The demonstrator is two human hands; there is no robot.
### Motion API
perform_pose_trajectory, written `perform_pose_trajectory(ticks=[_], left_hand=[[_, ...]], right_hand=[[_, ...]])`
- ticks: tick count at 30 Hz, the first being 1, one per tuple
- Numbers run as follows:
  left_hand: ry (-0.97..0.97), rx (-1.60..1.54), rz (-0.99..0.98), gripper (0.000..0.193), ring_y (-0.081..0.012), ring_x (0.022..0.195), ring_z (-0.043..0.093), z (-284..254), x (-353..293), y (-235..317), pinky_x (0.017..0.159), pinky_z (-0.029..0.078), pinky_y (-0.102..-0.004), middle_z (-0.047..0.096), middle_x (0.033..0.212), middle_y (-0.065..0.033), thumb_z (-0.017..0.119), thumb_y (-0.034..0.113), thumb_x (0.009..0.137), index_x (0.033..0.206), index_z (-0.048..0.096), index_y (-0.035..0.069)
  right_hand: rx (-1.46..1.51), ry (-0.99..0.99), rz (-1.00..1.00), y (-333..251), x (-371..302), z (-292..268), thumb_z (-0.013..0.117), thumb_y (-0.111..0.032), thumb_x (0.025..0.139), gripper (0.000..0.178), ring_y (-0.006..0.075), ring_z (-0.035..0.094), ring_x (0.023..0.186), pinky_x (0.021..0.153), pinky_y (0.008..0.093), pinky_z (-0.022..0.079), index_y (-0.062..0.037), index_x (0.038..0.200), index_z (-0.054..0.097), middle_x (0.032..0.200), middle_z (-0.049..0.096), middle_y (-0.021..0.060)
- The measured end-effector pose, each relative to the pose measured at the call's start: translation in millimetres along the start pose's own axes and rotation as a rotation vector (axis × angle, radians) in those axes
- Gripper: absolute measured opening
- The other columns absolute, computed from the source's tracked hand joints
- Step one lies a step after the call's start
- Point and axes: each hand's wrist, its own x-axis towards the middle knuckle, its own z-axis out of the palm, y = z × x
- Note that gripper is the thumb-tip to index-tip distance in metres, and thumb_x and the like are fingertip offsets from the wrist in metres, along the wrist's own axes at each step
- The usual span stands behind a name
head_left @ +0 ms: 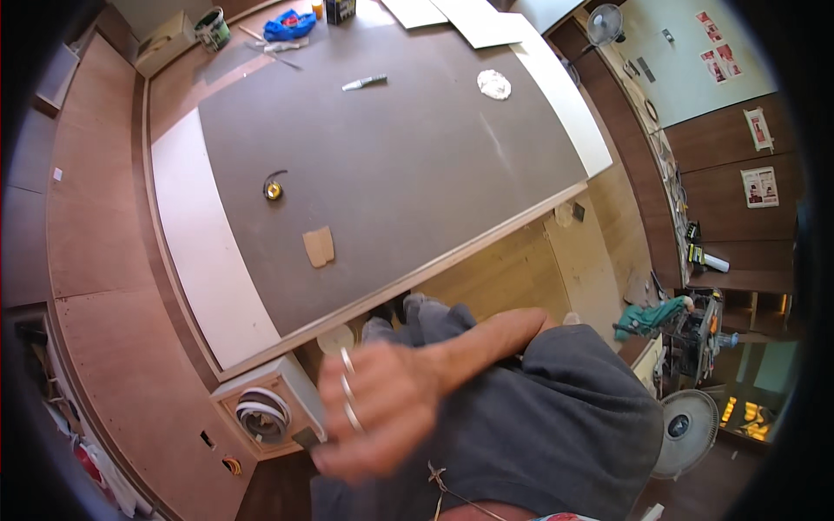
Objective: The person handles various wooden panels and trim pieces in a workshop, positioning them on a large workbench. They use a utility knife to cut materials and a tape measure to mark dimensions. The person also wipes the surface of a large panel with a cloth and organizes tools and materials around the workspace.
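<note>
My right hand [378, 408] reaches across my body toward the left, past the table's near edge, and is blurred by motion. Its fingers are curled closed. Narrow whitish strips show along the fingers, and a small dark grey flat piece [305, 438] appears beside the thumb; whether the hand holds it I cannot tell. My left hand is out of view. Nearest to the right hand is a pale box [295, 391] with coiled material [262, 415] in its round opening. Beyond lies the large grey-brown tabletop [391, 174].
On the tabletop lie a tape measure [274, 189], a brown cardboard piece [319, 247], a utility knife [365, 82] and a crumpled white wad [494, 84]. White panels [483, 30] lie at the far edge. A fan [686, 432] stands at the right, near a cluttered tool stand [698, 334].
</note>
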Motion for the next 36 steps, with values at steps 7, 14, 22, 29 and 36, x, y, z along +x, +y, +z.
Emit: perform_pose_trajectory(ticks=[7, 14, 22, 29, 36], left_hand=[[0.004, 0.147, 0.066, 0.022, -0.0064, 0.058, 0.050, 20, 26, 94, 0.045, 0.038, -0.0188, 0.053, 0.075, 0.0016, 0.054, 0.023, 0.093, 0.106, 0.054, 0.006], [-0.078, 0.358, 0.172, 0.038, -0.0136, 0.082, 0.061, 92, 56, 153, 0.066, 0.051, -0.0235, 0.058, 0.099, -0.0053, 0.052, 0.021, 0.090, 0.123, 0.046, 0.002], [-0.108, 0.569, 0.192, 0.034, -0.0175, 0.085, 0.061, 202, 123, 145, 0.071, 0.050, -0.0297, 0.062, 0.098, -0.0100, 0.054, 0.020, 0.088, 0.114, 0.055, -0.002], [0.126, 0.735, 0.643, 0.028, -0.0302, 0.104, 0.056, 330, 265, 173, 0.090, 0.043, -0.0393, 0.058, 0.110, -0.0173, 0.052, 0.017, 0.088, 0.108, 0.056, -0.002], [0.458, 0.889, 0.977, 0.028, -0.0294, 0.131, 0.035, 442, 373, 229, 0.108, 0.023, -0.0516, 0.044, 0.134, -0.0117, 0.050, 0.017, 0.090, 0.116, 0.054, 0.006]], right_hand=[[-0.374, -0.514, 0.908, 101, -164, -31, 0.059, -0.015, 0.081, 0.025, 0.0271, 0.062, 0.086, 0.073, 0.0391, 0.049, -0.0121, 0.106, 0.060, 0.093, 0.064, 0.0097], [-0.336, -0.532, 1.536, 119, -388, -102, 0.055, -0.016, 0.085, 0.024, 0.0237, 0.063, 0.068, 0.065, 0.0347, 0.049, -0.0043, 0.105, 0.060, 0.074, 0.064, 0.0125], [-0.276, -0.465, 1.897, 160, -576, -172, 0.053, -0.020, 0.083, 0.025, 0.0276, 0.063, 0.079, 0.075, 0.0374, 0.049, -0.0053, 0.100, 0.064, 0.083, 0.066, 0.0155], [-0.451, -0.097, 1.629, 333, -611, -236, 0.053, -0.014, 0.086, 0.022, 0.0168, 0.060, 0.061, 0.061, 0.0320, 0.049, -0.0017, 0.102, 0.060, 0.069, 0.062, 0.0080], [-0.540, 0.014, 1.635, 460, -614, -259, 0.059, -0.016, 0.085, 0.026, 0.0167, 0.057, 0.070, 0.066, 0.0316, 0.047, -0.0033, 0.107, 0.056, 0.083, 0.061, 0.0083]])
